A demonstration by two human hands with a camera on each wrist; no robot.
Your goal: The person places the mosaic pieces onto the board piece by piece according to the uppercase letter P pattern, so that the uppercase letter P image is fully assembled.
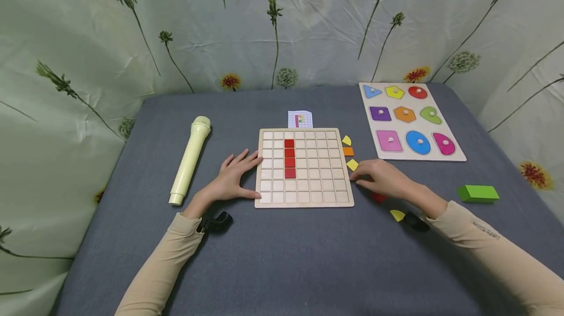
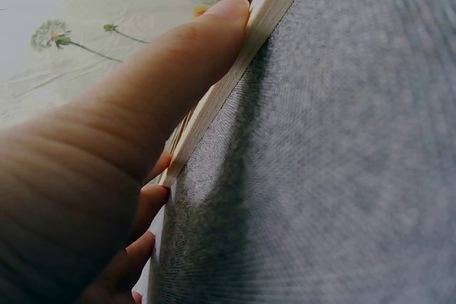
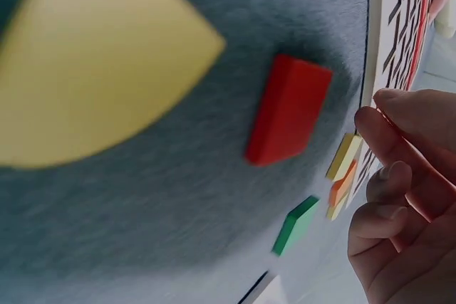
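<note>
A square wooden grid board (image 1: 315,204) lies mid-table, with several red squares (image 1: 289,160) in one column. My left hand (image 1: 229,177) rests along its left edge, fingers spread; the left wrist view shows the thumb (image 2: 214,40) against the rim. My right hand (image 1: 382,179) is at the right edge, thumb and index fingertips close together, other fingers curled. Whether anything small is between the fingertips is unclear. Below that hand lies a red block (image 3: 290,109). Yellow pieces (image 1: 352,165) and an orange piece (image 1: 348,151) sit beside the board.
A small pattern card (image 1: 300,119) lies behind the board. The shape puzzle board (image 1: 422,135) is at the back right and a green block (image 1: 478,193) at the right. A pale yellow tube (image 1: 190,160) lies left. A yellow quarter-round piece (image 3: 100,62) is near the right wrist.
</note>
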